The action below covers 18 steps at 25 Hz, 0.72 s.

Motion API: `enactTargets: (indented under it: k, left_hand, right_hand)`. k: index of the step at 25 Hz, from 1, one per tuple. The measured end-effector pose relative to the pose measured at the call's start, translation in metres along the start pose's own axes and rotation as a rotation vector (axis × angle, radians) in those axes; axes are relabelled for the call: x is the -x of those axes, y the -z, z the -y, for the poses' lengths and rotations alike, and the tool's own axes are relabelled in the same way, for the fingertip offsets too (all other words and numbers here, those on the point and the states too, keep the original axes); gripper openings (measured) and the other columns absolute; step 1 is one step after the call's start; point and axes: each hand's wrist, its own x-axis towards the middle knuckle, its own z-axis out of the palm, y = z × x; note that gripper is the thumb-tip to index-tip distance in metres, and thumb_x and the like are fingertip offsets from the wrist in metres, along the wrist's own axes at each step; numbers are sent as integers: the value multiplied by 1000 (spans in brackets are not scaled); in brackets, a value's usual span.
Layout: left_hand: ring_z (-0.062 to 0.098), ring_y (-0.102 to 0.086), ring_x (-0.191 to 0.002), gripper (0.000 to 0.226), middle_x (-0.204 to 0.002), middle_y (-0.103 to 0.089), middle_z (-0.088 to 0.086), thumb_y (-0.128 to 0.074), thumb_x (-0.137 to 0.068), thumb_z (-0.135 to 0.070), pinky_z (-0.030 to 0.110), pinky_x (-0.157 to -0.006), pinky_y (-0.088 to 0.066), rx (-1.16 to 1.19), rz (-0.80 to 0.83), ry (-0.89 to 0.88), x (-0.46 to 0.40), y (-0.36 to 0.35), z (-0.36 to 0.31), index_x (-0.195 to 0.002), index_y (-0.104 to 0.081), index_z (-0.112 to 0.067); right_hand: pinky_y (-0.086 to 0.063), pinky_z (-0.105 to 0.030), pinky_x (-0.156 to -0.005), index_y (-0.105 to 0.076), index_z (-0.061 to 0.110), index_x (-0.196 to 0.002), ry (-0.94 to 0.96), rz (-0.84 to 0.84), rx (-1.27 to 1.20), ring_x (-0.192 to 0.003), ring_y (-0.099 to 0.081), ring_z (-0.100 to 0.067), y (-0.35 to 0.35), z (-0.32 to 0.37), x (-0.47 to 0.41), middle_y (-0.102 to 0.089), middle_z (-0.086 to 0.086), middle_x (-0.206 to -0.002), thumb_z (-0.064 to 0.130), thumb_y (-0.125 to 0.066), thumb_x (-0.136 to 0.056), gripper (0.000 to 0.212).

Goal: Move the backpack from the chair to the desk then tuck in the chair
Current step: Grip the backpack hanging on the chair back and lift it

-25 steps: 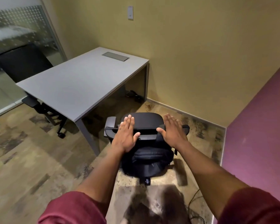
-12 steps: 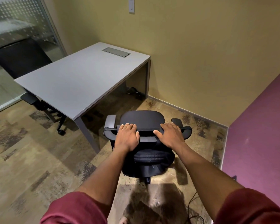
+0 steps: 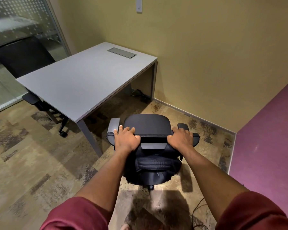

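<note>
A black office chair (image 3: 146,124) stands on the floor just right of the grey desk's near corner, its seat bare and facing the yellow wall. My left hand (image 3: 126,140) and my right hand (image 3: 180,140) both curl over the top edge of its backrest. Below my hands bulges a black padded fabric mass (image 3: 152,168) with seams. I cannot tell whether it is the backpack or the chair's own back. The grey desk (image 3: 83,80) has nothing on top except a flush cable hatch (image 3: 121,52).
A slanted desk leg (image 3: 90,136) stands close to the chair's left armrest. A second black chair (image 3: 23,53) sits at the desk's far side by the glass partition. A purple wall (image 3: 264,146) closes the right. A cable (image 3: 198,211) lies on the floor.
My hands were flat and open above the backrest. They have come down and spread apart, and their fingers now wrap over its top edge.
</note>
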Motion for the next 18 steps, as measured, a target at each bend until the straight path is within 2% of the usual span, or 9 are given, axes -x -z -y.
enactTargets:
  k: [6, 9, 11, 12, 15, 18]
  left_hand:
    - [42, 7, -152, 79, -165, -18, 15, -47, -85, -45, 61, -118, 7, 90, -42, 265, -4, 3, 12, -153, -31, -9]
    - [39, 7, -152, 84, -165, -13, 18, -53, -86, -39, 59, -120, -7, 224, -88, 356, -2, 8, 19, -155, -21, -3]
    - [41, -2, -152, 84, -162, -18, 22, -54, -87, -34, 53, -119, -20, 322, -120, 401, 0, 10, 24, -154, -18, 2]
    - [42, -10, -150, 84, -160, -23, 23, -54, -87, -33, 51, -117, -25, 373, -134, 430, 1, 11, 25, -153, -17, 3]
    - [43, -38, -137, 85, -151, -37, 25, -57, -87, -32, 48, -108, -39, 496, -186, 511, 4, 11, 27, -152, -16, 4]
    - [43, -54, -122, 69, -138, -51, 24, -59, -88, -32, 46, -97, -47, 574, -248, 586, 9, 9, 27, -141, -34, 2]
  right_hand:
    - [-27, -47, -107, -51, 23, -133, -107, -27, -19, -126, -45, -38, 3, -9, 1, -53, -14, -137, 37, -44, -83, 53]
    - [-23, -51, -110, -46, 20, -137, -185, -42, -46, -133, -36, -41, 3, -11, 2, -47, -16, -143, 36, -46, -81, 58]
    - [-21, -58, -112, -39, 20, -142, -278, -40, -118, -139, -25, -47, 2, -11, 4, -36, -17, -151, 36, -47, -81, 63]
    - [-24, -60, -110, -36, 19, -143, -320, -45, -169, -138, -23, -50, 2, -11, 5, -32, -17, -153, 36, -48, -82, 65]
    - [-41, -55, -99, -31, 14, -146, -388, -107, -361, -126, -37, -54, 4, -14, 11, -25, -19, -154, 34, -52, -85, 67]
    - [-46, -47, -89, -27, 12, -146, -416, -190, -496, -115, -52, -50, 5, -18, 20, -30, -21, -148, 26, -53, -90, 63]
